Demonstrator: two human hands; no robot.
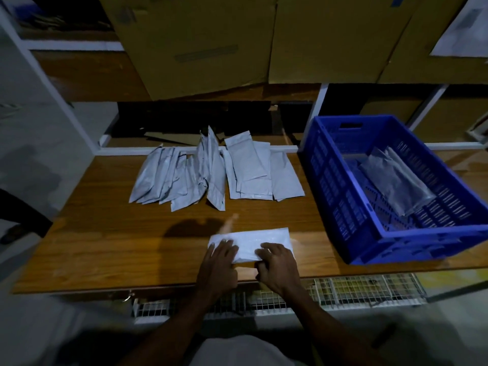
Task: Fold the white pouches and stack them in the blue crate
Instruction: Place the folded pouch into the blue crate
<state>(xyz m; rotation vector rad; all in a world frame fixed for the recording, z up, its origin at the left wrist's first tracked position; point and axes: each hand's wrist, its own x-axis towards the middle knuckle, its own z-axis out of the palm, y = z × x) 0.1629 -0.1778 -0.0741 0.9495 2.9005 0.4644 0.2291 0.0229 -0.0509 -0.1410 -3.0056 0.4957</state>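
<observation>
Right, both hands are down on one white rectangular plastic pouch [250, 245] lying flat near the front edge of the brown wood-grain worktop [105, 247]. The left hand [220, 264] rests on the pouch's left end with its fingers stretched out fairly straight and pressing. The right hand [277, 265] sits on the near right part, fingers curled, pinching the pouch's near edge. The two hands are close together, nearly touching.

Farther back, mid-worktop, a loose spread of unfolded white pouches [211, 173] fans out in overlapping rows, a few on the left tilted and some in the middle standing up crumpled. Over on the right sits the blue slotted plastic crate [340, 196], its near corner reaching toward the front of the worktop, well apart from the hands. Inside it lies a small stack of pale folded pouches [396, 183], angled across the crate floor.

Behind everything, big brown cardboard boxes [200, 43] fill the white-framed shelving [314, 114]. Below the worktop's front edge runs a white wire mesh panel [356, 289]. Lighting is dim throughout.
</observation>
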